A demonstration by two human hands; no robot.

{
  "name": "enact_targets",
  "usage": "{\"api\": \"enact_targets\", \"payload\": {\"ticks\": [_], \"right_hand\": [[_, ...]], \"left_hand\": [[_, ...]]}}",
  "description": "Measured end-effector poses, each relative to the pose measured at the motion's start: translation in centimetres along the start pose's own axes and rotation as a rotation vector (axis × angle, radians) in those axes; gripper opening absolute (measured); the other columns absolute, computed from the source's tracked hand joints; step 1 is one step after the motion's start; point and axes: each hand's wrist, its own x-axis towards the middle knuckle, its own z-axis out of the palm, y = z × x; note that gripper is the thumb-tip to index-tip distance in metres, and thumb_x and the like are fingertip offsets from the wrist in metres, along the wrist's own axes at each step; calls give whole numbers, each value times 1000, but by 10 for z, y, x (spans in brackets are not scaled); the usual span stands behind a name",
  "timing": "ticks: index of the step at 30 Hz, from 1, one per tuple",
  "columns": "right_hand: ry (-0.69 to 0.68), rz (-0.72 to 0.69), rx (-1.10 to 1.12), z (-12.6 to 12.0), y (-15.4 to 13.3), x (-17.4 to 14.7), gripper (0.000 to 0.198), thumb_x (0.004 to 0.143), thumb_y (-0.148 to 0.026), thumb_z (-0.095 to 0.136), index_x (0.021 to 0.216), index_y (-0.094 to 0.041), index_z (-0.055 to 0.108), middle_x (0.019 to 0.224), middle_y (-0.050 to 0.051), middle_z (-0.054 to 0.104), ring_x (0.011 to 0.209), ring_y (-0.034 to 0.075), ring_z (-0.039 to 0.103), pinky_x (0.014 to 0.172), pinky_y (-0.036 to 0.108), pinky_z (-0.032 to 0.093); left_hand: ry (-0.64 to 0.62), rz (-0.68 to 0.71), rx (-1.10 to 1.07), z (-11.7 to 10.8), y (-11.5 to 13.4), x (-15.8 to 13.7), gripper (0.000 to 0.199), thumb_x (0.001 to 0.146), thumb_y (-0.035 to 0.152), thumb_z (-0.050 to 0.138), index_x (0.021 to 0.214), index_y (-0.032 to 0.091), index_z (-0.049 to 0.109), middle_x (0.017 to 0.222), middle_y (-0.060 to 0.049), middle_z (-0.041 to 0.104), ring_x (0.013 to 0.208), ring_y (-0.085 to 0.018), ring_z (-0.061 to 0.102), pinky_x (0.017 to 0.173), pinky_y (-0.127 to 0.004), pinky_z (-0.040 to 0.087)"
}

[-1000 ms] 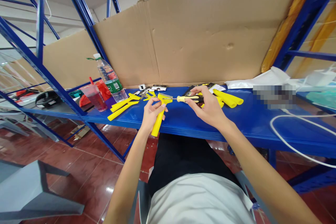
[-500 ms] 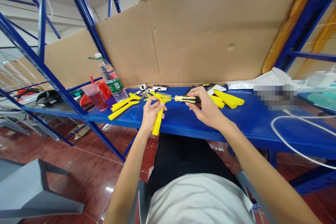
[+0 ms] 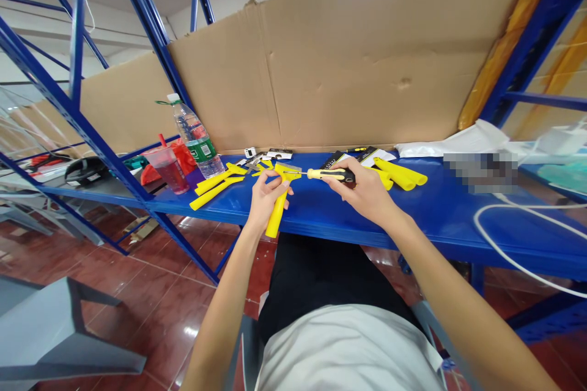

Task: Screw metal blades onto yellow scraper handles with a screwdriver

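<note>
Screwdriver [image 3: 321, 174] is gripped in right hand [image 3: 365, 192] and aimed left, roughly crosswise to yellow tool [image 3: 275, 220] clasped upright-ish in left hand [image 3: 262, 197], contact between them unclear.

Head-worn view, forward and downward

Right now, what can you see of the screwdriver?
The screwdriver has a pale yellow and black handle, seemingly plastic, and a thin, metal-looking shaft. The right hand holds its handle, roughly level above the table, shaft toward the yellow tool in the left hand. Tip contact is too small to tell.
</note>
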Motion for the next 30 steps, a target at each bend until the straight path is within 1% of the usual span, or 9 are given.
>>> {"api": "enact_targets", "payload": {"ticks": [6,9,11,14,16,19,21,26,30], "right_hand": [[-14,67,-1,-2,3,1,41,103,-68,68,100,-27,60,73,1,71,61,23,65,61,35,47],[-18,98,15,-2,2,1,41,103,-66,68,94,-27,58,64,-1,66,56,21,63,60,35,46],[-16,114,34,-1,1,1,39,104,-64,67,98,-27,58,68,-1,67,57,21,63,60,35,48],[22,84,48,1,3,0,37,102,-58,72,110,-27,54,92,4,72,70,23,69,65,37,53],[26,49,55,2,5,-1,38,101,-54,75,113,-28,50,101,6,71,78,24,70,67,38,55],[-24,31,77,1,4,-2,33,104,-51,70,110,-28,48,93,3,68,71,22,66,65,37,54],[-39,30,75,-1,2,-2,31,105,-52,69,109,-28,49,88,2,66,67,21,63,63,37,51],[-39,45,45,-3,-4,0,37,105,-60,68,106,-28,51,86,2,69,63,21,62,59,35,48],[-43,62,13,-4,-2,-1,39,104,-64,68,104,-28,52,79,-1,67,60,20,59,59,34,45]], "left_hand": [[1,1,5,1,1,-1,56,81,38,95,109,26,49,97,-3,74,73,-17,73,45,-21,53],[-4,2,9,1,2,-1,55,81,38,95,109,25,49,97,-3,74,74,-17,73,45,-21,54],[-6,5,11,1,2,-1,55,82,37,95,109,25,49,98,-3,74,74,-17,72,45,-21,54],[-8,8,5,1,2,-1,55,82,37,95,109,25,49,97,-3,74,73,-17,72,45,-21,54],[-10,10,3,1,2,-1,54,83,37,95,109,25,49,97,-3,73,73,-17,72,46,-21,54],[-14,14,3,0,2,-1,53,83,37,94,109,25,49,97,-3,74,74,-17,72,46,-21,54],[-13,14,3,0,2,-1,53,83,37,94,109,25,49,98,-3,74,74,-17,72,46,-21,54],[-4,20,-1,0,1,-1,55,82,38,95,109,26,48,96,-2,74,74,-16,73,47,-20,54],[1,20,-6,0,0,0,56,82,38,95,110,26,48,97,-1,74,73,-16,73,47,-20,54]]}}
